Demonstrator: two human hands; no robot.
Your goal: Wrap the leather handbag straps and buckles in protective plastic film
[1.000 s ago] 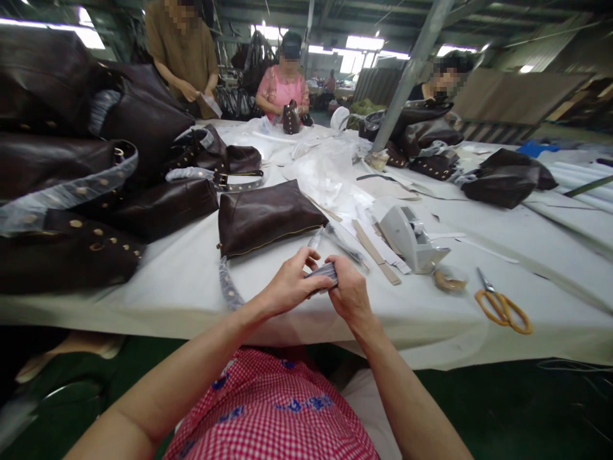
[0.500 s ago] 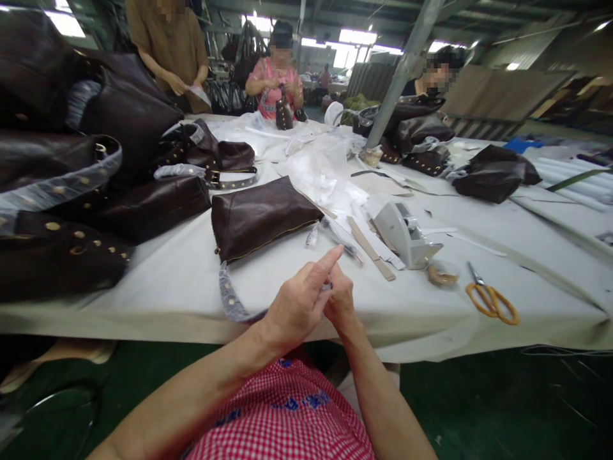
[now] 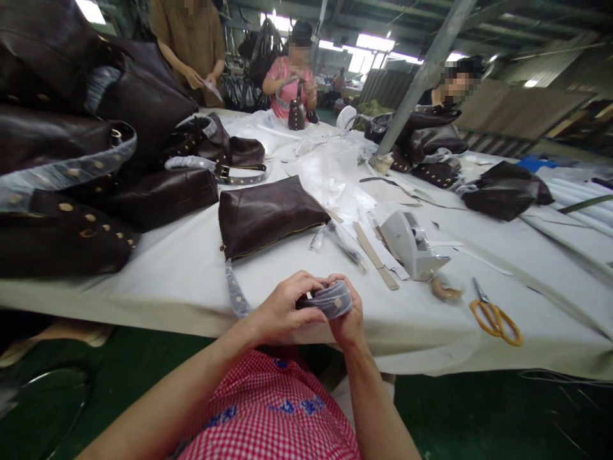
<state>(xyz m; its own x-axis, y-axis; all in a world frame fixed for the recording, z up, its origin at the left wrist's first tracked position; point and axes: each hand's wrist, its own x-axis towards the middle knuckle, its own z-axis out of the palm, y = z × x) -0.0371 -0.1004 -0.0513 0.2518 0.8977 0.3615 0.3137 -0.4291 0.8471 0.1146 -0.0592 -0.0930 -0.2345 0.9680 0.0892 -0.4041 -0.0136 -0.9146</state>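
Grey foam-wrapped studded strap (image 3: pixel 331 299) sits just past the near edge of the white cloth-covered table (image 3: pixel 182 281), pinched by the left hand (image 3: pixel 280 313) and curled over the fingers of the right hand (image 3: pixel 348 322), its tail running up to the dark brown leather bag (image 3: pixel 268 214). Bare cloth lies open between that bag, the grey tape dispenser (image 3: pixel 412 246) and the orange-handled scissors (image 3: pixel 495 316); blue lettering on the red gingham top (image 3: pixel 278 415) is too blurred to read.
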